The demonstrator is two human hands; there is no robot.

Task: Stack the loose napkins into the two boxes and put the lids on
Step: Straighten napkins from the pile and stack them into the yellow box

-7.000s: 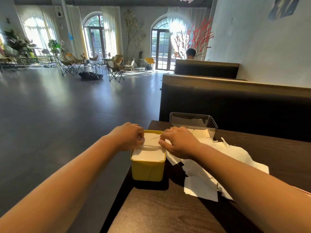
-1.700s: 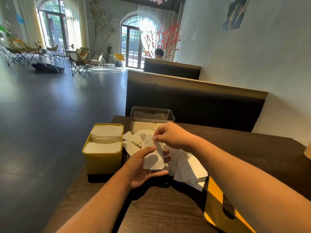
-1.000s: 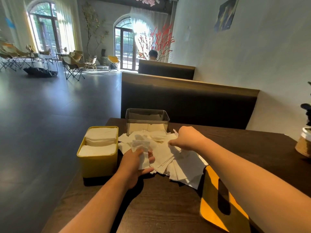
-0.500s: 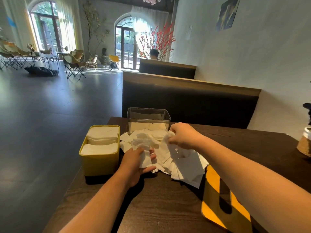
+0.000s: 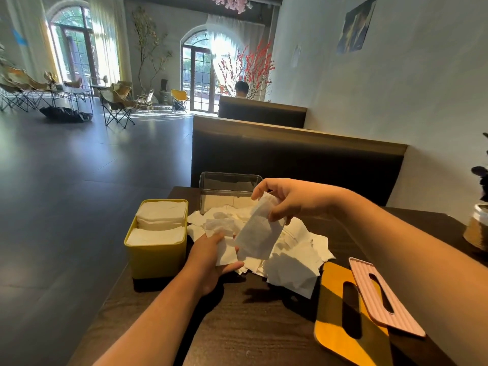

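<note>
Lifted off the pile since half a second ago, the right hand had risen with a single napkin and hung over the left hand, where before it was low among the paper.

Nearest, both forearms ran in from the bottom edge, which cut them off. The right forearm covered the outer side of the pink lid, which lay slot-up across the yellow lid. The yellow lid lay flat on the dark bench, and the frame clipped its near end.

The left hand was turned palm up and gripped a small stack of napkins. Its thumb showed at the paper's lower edge, but the paper hid its other fingers, and the number of sheets was hard to judge. Just beyond lay the loose napkins, heaped on the bench between the boxes and the lids.

The right hand's fingers were curled and pinched the single napkin by its top, so the sheet dangled with its lower end touching the left hand's stack.

To the left, the yellow box stood lidless and filled to its rim with folded napkins. Farther back, the clear box held only a shallow layer, and the right hand hid its right corner. A dark booth seat rose behind it, and at the right edge a plant pot was half cut off.
</note>
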